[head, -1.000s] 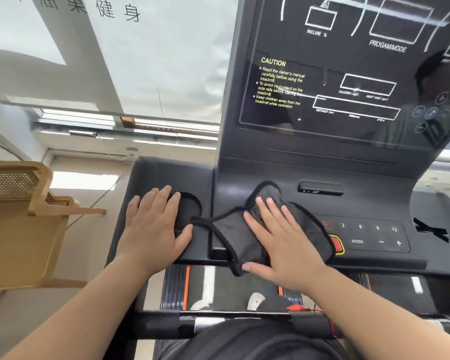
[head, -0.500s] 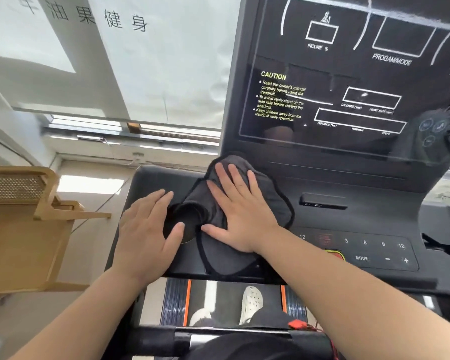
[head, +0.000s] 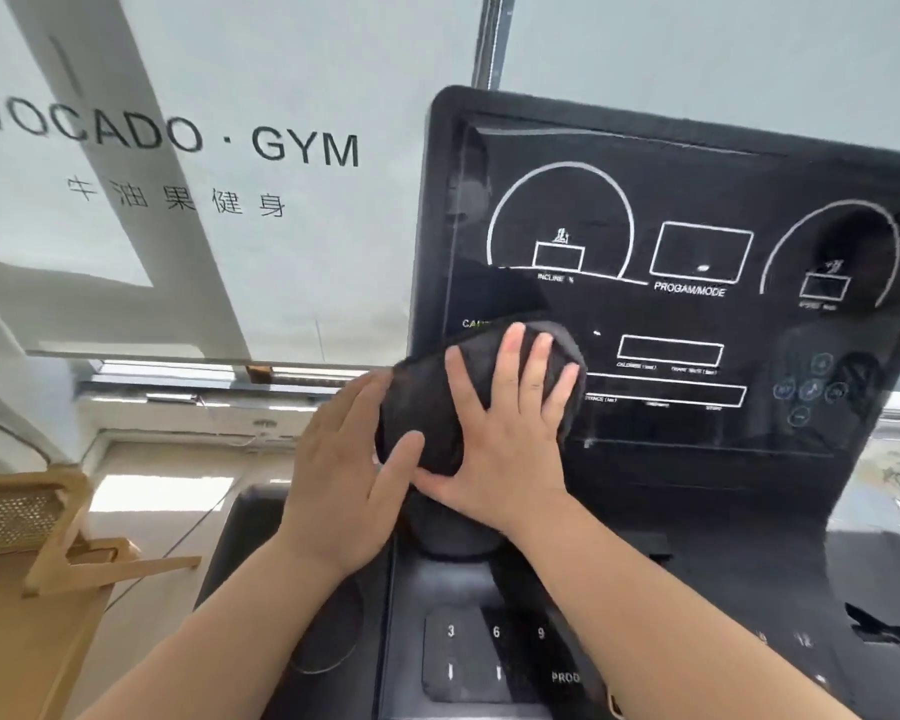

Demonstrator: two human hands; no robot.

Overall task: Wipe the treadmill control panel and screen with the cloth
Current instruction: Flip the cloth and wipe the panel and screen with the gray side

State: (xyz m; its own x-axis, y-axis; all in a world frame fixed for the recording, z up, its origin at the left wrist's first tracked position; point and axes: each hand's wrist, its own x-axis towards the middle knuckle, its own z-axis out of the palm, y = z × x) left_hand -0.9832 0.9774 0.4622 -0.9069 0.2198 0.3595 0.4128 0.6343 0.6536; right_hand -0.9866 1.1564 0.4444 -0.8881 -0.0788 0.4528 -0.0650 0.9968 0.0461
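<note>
- Right hand (head: 505,439): your palm lies flat on the cloth (head: 427,407). The fingers (head: 513,356) are straight and spread, and they press the cloth rather than curl round it.
- Left hand (head: 349,475): it lies just beside the right hand, at the left edge of the cloth. Its fingers (head: 365,402) are straight and lie side by side, touching the fabric. The thumb reaches across the lower part of the cloth towards your right thumb. Nothing is gripped.
- Cloth: dark and bunched, it is held against the lower left corner of the screen (head: 697,314) and overlaps the console frame there. It covers most of the "CAUTION" text, so only the first letters show above it. A fold hangs below your right palm.
- Screen: black glass, tilted back, with white outlines marked "INCLINE %" and "PROGAM/MODE". A round dial outline sits at each upper side. Long rectangular fields lie to the right of the cloth.
- Control panel (head: 489,652): it sits below the screen, near the bottom of the view, with keys 3, 6 and 9 visible. Your right forearm crosses above its right part.
- Cup recess (head: 328,636): a dark round hollow left of the control panel, partly under your left forearm.
- Surroundings: a pale blind (head: 230,148) printed "AVOCADO · GYM" hangs behind the console. A light wooden rack (head: 32,563) stands at the left.
</note>
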